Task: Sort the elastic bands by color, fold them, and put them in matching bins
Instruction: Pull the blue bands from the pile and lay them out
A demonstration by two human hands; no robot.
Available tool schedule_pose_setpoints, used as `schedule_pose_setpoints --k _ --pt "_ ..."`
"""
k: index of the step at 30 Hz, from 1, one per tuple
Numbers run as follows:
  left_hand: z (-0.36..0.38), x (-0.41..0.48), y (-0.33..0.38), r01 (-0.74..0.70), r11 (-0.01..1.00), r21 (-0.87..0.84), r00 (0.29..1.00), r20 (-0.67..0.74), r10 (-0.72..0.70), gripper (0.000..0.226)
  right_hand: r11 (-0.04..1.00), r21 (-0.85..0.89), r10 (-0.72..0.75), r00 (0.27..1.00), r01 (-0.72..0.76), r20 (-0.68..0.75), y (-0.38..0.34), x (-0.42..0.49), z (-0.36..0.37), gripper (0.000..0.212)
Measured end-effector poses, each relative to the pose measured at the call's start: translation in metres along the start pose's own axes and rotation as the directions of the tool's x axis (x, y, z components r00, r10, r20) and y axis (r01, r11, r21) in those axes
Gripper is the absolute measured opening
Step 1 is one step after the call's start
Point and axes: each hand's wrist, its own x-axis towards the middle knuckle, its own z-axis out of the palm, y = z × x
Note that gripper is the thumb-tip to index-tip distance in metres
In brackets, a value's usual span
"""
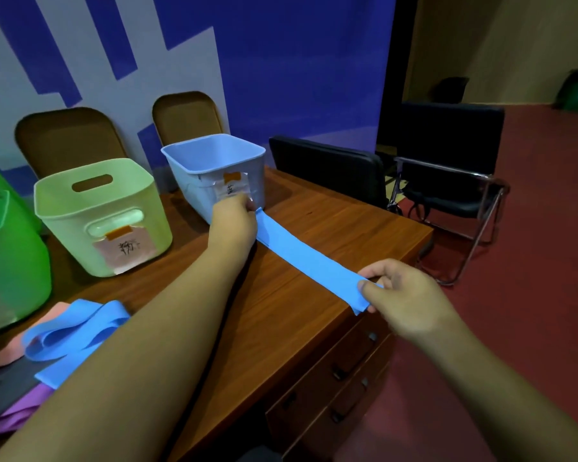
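Left hand [234, 225] pinches the far end of the blue band [301, 258] just beside the blue bin [194, 168]. Right hand [404, 295] pinches the near end at the right edge of the desk [347, 221]. Bare wood flanks the flat band. The bin's taped label bears 1 blurred handwritten character.

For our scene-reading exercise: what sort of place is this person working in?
Probably an office or meeting room: a wooden desk with drawers, a black metal-framed chair beside it, and brown chair backs along the wall.
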Motion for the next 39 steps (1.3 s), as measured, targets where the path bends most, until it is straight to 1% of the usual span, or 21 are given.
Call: schedule_pose_setpoints --k 3,7,10,12,14,20,23,25,26,29,32,36,39 --pt "0.000 0.000 -0.001 0.002 0.998 0.061 1.000 0.023 -0.004 0.029 0.999 0.045 0.004 1.000 -0.005 0.000 0.001 0.000 0.000 0.013" --pt "-0.001 -0.003 0.006 -0.009 0.981 0.194 0.998 0.066 -0.004 0.025 1.000 0.002 -0.009 1.000 0.009 0.002 0.002 0.000 0.002 0.012" --pt "-0.003 -0.011 0.015 -0.005 0.935 0.354 0.998 0.061 -0.018 0.018 0.999 -0.041 -0.029 0.999 0.029 -0.013 0.003 -0.002 0.002 0.010" --pt "-0.004 -0.016 0.019 -0.046 0.897 0.441 0.997 0.069 0.017 0.019 0.997 -0.057 -0.049 0.999 0.048 -0.019 0.004 -0.004 0.001 0.010" --pt "-0.005 -0.020 0.021 -0.078 0.871 0.485 0.995 0.089 0.039 0.019 0.995 -0.080 -0.066 0.998 0.064 -0.019 0.003 -0.007 0.000 0.009" --pt "-0.017 -0.025 0.026 -0.113 0.849 0.516 0.984 0.176 0.024 0.020 0.985 -0.158 -0.070 0.996 0.062 -0.048 -0.006 -0.014 -0.006 0.008" --pt "-0.030 -0.027 0.030 -0.137 0.848 0.513 0.974 0.225 0.021 0.012 0.972 -0.220 -0.096 0.992 0.077 -0.078 -0.015 -0.021 -0.009 0.007" --pt "-0.042 -0.027 0.029 -0.132 0.854 0.503 0.973 0.229 0.015 0.005 0.965 -0.245 -0.117 0.989 0.092 -0.089 -0.025 -0.027 -0.010 0.008" --pt "-0.049 -0.027 0.028 -0.139 0.860 0.491 0.972 0.233 0.024 0.007 0.964 -0.246 -0.122 0.988 0.096 -0.091 -0.031 -0.029 -0.010 0.009" --pt "-0.075 -0.028 0.023 -0.180 0.864 0.469 0.954 0.298 0.037 0.016 0.962 -0.247 -0.140 0.987 0.116 -0.081 -0.051 -0.035 -0.005 0.013" --pt "-0.110 -0.033 0.023 -0.208 0.872 0.443 0.929 0.370 0.034 0.018 0.954 -0.256 -0.170 0.985 0.153 -0.044 -0.071 -0.039 0.008 0.014" --pt "-0.160 -0.048 0.014 -0.209 0.908 0.364 0.921 0.386 0.057 0.017 0.936 -0.282 -0.221 0.975 0.211 -0.005 -0.097 -0.043 0.039 0.014" --pt "-0.200 -0.066 0.002 -0.177 0.920 0.350 0.904 0.427 0.011 0.019 0.932 -0.261 -0.252 0.967 0.250 0.029 -0.116 -0.046 0.066 0.016"
